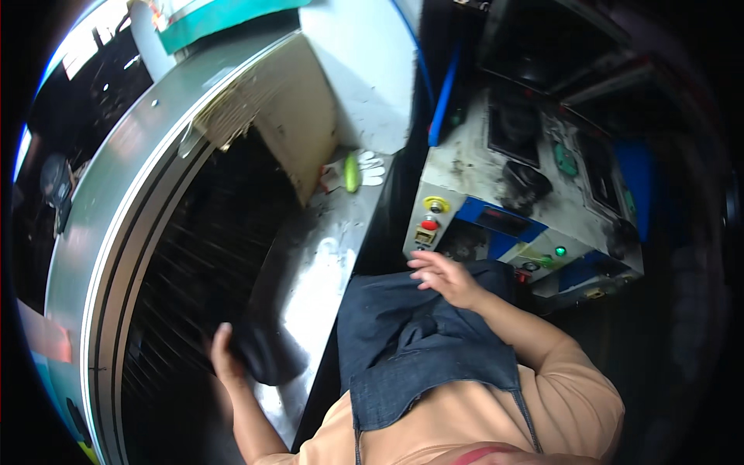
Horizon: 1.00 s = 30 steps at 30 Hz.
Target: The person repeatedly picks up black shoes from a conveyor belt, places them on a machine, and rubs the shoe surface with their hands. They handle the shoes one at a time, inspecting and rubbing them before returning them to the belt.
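Note:
At the lower left, my left hand (225, 358) is beside a black rounded piece (260, 353), smeared by motion, over the inner edge of a shiny metal ledge (310, 310). The thumb shows along the piece's left side, and the other fingers are hidden; the hand seems closed on it. The piece's exact kind is too blurred to make out. My right hand (449, 283) hangs above the dark apron (422, 333), fingers stretched and apart, holding nothing. It is nearest to the front of a grimy machine with a control panel (504, 221).
Left of the ledge runs a dark, streaked conveyor bed (194, 256) inside a curved metal frame (85, 240). At the ledge's far end lie a green object (352, 172) and a white glove (372, 167), beside a beige panel (298, 116). A red button (429, 224) sits on the machine.

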Each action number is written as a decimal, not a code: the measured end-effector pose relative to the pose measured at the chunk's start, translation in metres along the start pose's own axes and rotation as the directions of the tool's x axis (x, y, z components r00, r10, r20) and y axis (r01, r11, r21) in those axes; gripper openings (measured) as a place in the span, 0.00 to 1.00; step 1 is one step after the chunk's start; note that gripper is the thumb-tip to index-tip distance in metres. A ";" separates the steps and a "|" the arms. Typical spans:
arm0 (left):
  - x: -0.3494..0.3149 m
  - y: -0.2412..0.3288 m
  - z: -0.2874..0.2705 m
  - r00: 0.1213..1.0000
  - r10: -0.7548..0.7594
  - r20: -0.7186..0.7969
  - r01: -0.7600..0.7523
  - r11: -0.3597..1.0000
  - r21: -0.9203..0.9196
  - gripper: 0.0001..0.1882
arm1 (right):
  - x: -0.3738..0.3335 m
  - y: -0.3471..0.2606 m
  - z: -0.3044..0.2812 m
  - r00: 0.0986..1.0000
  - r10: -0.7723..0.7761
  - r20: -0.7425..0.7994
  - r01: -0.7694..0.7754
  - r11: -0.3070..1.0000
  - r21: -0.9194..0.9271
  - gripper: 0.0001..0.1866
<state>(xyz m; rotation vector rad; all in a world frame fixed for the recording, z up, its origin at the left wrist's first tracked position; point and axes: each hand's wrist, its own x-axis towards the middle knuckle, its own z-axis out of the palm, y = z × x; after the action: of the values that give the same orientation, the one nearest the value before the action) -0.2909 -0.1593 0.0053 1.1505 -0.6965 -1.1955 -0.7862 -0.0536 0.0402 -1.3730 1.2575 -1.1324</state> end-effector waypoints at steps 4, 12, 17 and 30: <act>-0.070 0.009 0.155 0.773 0.044 0.634 -0.220 0.954 0.203 0.50 | 0.009 -0.038 -0.002 0.944 0.174 0.281 -0.282 0.867 0.411 0.50; -0.171 0.078 0.355 -0.507 -0.200 0.839 -0.763 0.557 -0.328 0.55 | -0.111 -0.051 -0.085 0.876 0.032 0.481 -0.408 0.579 0.705 0.54; -0.224 0.084 0.432 -0.762 -0.288 0.581 -0.647 0.393 -0.654 0.57 | -0.183 -0.039 -0.088 1.000 -0.004 -0.019 0.020 0.312 0.950 0.41; -0.190 -0.010 0.372 0.019 -0.147 0.989 -0.821 0.562 0.099 0.18 | -0.277 -0.094 -0.335 0.489 -0.083 -0.869 0.477 0.859 0.187 0.28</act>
<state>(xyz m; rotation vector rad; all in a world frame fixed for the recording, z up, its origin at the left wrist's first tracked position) -0.6802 -0.0929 0.1401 0.3440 -2.6566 -1.0136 -1.1181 0.2121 0.1709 -0.6713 1.3009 -2.3583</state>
